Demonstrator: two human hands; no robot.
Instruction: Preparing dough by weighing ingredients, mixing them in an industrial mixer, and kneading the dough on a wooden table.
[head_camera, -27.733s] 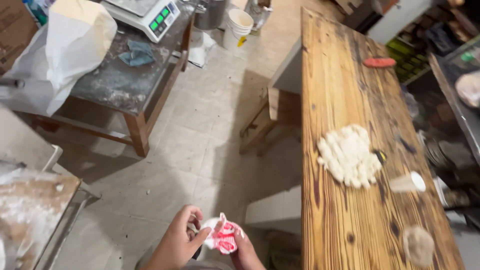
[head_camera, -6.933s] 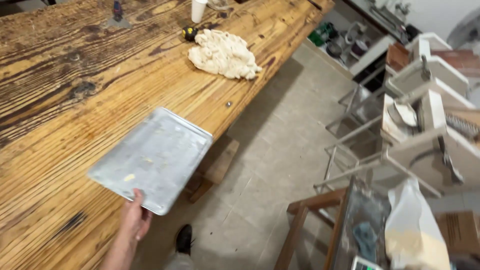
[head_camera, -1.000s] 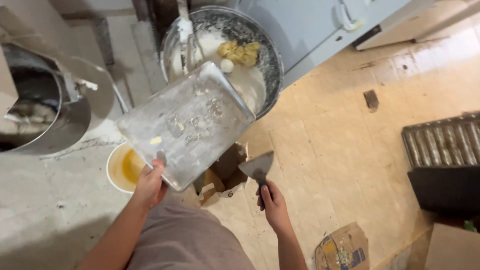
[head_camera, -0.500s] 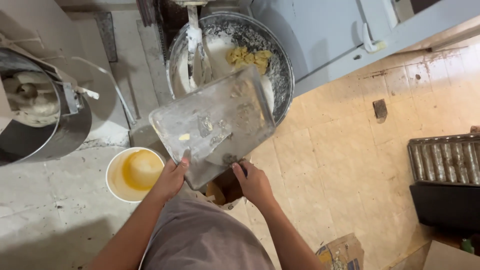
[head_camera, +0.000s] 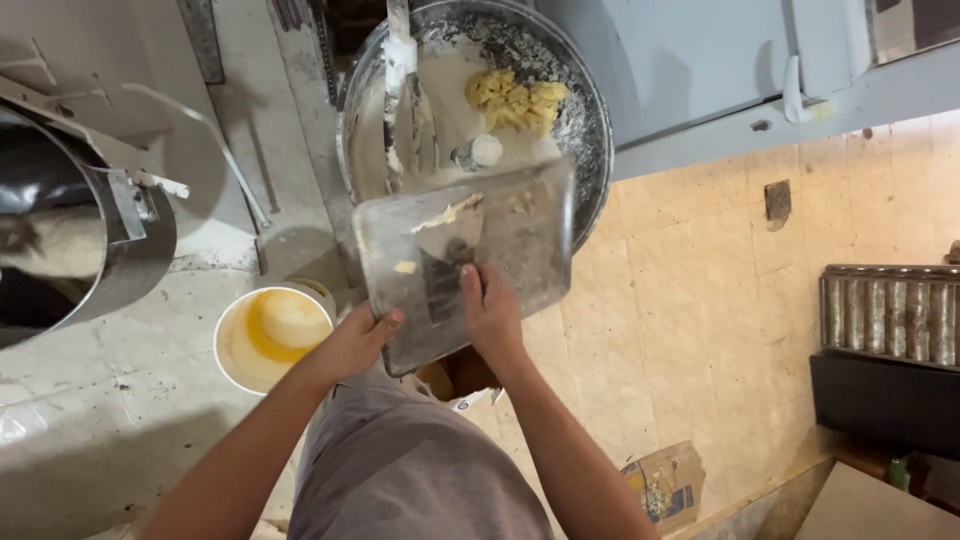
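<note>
Here the left hand (head_camera: 355, 345) gripped the lower edge of the metal tray (head_camera: 520, 230), tilted over the mixer bowl (head_camera: 590, 120). The right hand (head_camera: 492, 315) pressed a scraper (head_camera: 445, 265) flat on the tray, fingers closed around it. A torn cardboard piece (head_camera: 665, 485), brown with blue print, lay on the tiled floor (head_camera: 700, 300).

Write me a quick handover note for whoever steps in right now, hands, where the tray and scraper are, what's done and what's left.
Left hand: grips the near left corner of the metal tray, holding it tilted over the rim of the mixer bowl.
Right hand: presses a scraper flat against the tray surface, blade toward the bowl.
Done: yellow butter-like chunks already lie in the bowl on the white batter.
Left: smears and a small yellow bit on the tray are not yet scraped off.
Nearby: white bucket with yellow residue on the floor by the left hand.
</note>
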